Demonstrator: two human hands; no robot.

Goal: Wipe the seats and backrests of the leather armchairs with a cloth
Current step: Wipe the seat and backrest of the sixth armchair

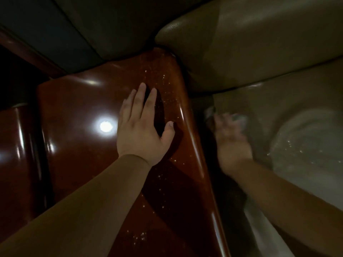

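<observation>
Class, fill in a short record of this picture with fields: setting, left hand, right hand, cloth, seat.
setting: dim view of a leather armchair with a glossy wooden armrest
left hand: left hand rests flat on the armrest, fingers straight
right hand: right hand, motion-blurred, low on the seat by the armrest
cloth: pale cloth at its fingers, grip unclear
seat: seat shows pale swirled streaks

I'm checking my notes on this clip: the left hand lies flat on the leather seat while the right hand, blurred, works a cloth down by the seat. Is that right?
Not quite. In the head view the left hand lies flat on the glossy wooden armrest, not on the leather seat. The rest holds: the blurred right hand works a cloth down by the seat.
</observation>
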